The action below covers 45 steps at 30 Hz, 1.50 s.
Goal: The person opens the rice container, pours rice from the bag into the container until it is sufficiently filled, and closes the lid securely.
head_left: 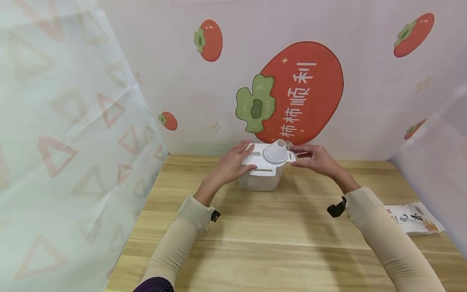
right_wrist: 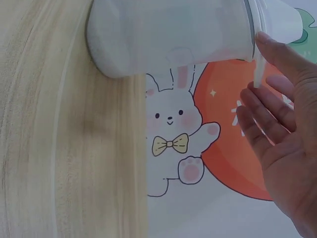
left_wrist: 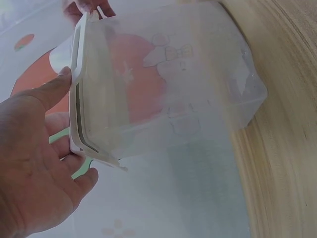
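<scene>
A translucent plastic storage box (head_left: 260, 182) stands upright on the table near the back wall. On it sits a white lid (head_left: 251, 160) with slotted side flaps and a cone-shaped spout (head_left: 276, 151) at its right. My left hand (head_left: 233, 161) grips the lid's left part, thumb toward the front edge and fingers at the back. In the left wrist view the thumb presses the lid's rim while the other fingers bend behind it. My right hand (head_left: 314, 159) pinches the right flap (right_wrist: 259, 73) between thumb and fingers. The box's inside is hazy, so its contents cannot be made out.
A white printed packet (head_left: 414, 219) lies at the table's right, partly behind the right sleeve. The wooden table (head_left: 255, 247) meets a patterned back wall sheet (head_left: 197, 93). Patterned sheets also hang at the left and right sides.
</scene>
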Each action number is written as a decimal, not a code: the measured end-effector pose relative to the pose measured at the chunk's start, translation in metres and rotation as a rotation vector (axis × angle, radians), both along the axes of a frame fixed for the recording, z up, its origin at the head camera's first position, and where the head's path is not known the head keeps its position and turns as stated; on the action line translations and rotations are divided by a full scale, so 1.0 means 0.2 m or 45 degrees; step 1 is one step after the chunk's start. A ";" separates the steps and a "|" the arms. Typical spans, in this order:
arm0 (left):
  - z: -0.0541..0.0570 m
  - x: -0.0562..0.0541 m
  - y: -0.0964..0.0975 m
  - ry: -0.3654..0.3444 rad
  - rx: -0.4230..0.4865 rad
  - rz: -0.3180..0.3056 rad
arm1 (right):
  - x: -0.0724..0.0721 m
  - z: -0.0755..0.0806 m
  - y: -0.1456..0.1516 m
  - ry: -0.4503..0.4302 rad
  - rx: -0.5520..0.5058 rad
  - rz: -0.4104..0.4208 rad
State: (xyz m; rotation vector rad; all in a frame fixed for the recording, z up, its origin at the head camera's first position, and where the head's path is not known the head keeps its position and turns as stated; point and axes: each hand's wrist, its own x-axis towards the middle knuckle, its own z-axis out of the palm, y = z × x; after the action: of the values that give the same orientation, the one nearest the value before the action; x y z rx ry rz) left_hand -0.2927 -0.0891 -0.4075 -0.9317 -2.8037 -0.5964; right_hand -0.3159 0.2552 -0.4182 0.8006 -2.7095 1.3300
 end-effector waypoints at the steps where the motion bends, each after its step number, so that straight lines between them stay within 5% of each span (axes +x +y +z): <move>1: 0.00 0.00 0.00 -0.001 -0.003 -0.002 | 0.00 0.00 0.00 0.003 0.011 0.010; 8: 0.01 0.02 0.00 0.040 -0.023 0.039 | -0.01 0.05 -0.05 -0.012 0.019 0.054; 18: 0.00 0.12 0.12 0.325 -0.177 0.197 | -0.03 0.07 -0.11 0.000 -0.021 0.122; 30: -0.03 0.15 0.20 0.260 -0.212 0.269 | -0.05 0.07 -0.17 0.021 -0.009 0.163; 45: -0.07 0.05 0.18 0.279 -0.094 0.221 | 0.01 0.03 -0.22 0.037 -0.022 -0.008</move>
State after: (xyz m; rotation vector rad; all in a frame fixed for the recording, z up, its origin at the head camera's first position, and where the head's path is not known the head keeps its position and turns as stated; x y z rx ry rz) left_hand -0.2819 -0.0537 -0.4222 -0.7073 -2.6863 -0.3471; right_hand -0.3131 0.2108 -0.4126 0.8030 -2.6724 1.3277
